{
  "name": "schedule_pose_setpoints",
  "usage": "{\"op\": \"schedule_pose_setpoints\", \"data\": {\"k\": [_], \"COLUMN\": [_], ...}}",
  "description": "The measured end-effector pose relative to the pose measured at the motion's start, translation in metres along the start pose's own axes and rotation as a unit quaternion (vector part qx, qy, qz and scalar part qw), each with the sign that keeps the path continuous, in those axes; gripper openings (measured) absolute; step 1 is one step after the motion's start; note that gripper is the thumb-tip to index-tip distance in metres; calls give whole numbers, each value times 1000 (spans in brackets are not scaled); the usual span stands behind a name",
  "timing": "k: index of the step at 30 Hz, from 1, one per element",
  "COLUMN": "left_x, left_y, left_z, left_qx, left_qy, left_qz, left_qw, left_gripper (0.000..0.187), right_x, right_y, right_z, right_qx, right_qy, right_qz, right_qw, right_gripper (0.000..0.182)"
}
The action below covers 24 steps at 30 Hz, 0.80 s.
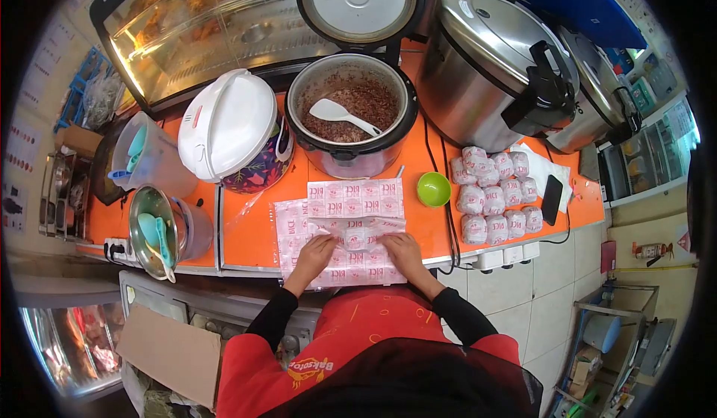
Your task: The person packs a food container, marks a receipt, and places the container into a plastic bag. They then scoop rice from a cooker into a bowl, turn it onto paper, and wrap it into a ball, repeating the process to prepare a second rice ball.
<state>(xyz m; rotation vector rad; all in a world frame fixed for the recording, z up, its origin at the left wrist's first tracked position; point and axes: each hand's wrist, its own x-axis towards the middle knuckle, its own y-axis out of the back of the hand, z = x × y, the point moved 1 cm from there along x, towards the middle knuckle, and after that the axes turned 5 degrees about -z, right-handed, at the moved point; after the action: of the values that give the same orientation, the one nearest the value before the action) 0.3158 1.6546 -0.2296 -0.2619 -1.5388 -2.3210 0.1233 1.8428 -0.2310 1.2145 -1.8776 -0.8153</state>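
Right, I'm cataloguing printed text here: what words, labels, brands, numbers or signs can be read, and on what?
"RICE", repeated: pink-printed paper sheets.
"RICE": wrapped bundles.
"Baksoto", ending unclear: red clothing.
Too small or blurred: wall posters, white lid markings, triangular sign above the fire extinguisher.
No numbers readable.

At eleven o'clock, the display case (216, 26) glows over fried pieces! Black phone (552, 198) on the orange desk (250, 227) at three, red fire extinguisher (653, 251) farther out, brown cardboard (170, 351) at eight.
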Motion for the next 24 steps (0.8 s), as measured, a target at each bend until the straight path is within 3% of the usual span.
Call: {"op": "schedule_pose_setpoints", "data": {"k": [2, 6, 9, 11, 12, 14, 16, 19, 21, 24], "left_x": [7, 63, 91, 77, 73, 62, 48, 14, 16, 22], "left_y": [-9, 23, 43, 16, 4, -5, -7, -32, -25, -28], "left_z": [0, 25, 26, -3, -12, -2, 21, 23, 47, 58], "left_qx": [-19, -38, 125, 127, 125, 75, 29, 82, 102, -46], "left_qy": [109, 263, 207, 92, 27, 109, 237, 174, 171, 190], "left_qz": [-26, -80, -114, -117, -117, -157, -126, -84, -100, -135], "left_qw": [993, 961, 964, 981, 985, 979, 963, 978, 975, 971], "left_gripper": [48, 59, 53, 50, 48, 37, 33, 57, 74, 88], "right_x": [11, 48, 73, 80, 78, 65, 42, 21, 15, 10], "right_y": [-10, 9, 22, 13, 3, -17, -17, -26, -13, -15], "right_z": [-3, -22, -25, -11, -6, -7, -21, -27, -34, -31], "right_qx": [-16, -127, -187, -189, -149, -52, -9, -32, 16, 78], "right_qy": [-98, -68, -3, 69, 8, -121, -107, -44, -46, -56], "right_qz": [-38, -36, 28, 84, -20, -214, -81, 6, -7, -44], "right_qw": [994, 989, 982, 976, 989, 968, 991, 998, 999, 994], "right_gripper": [38, 45, 49, 52, 51, 49, 49, 60, 69, 82]}}
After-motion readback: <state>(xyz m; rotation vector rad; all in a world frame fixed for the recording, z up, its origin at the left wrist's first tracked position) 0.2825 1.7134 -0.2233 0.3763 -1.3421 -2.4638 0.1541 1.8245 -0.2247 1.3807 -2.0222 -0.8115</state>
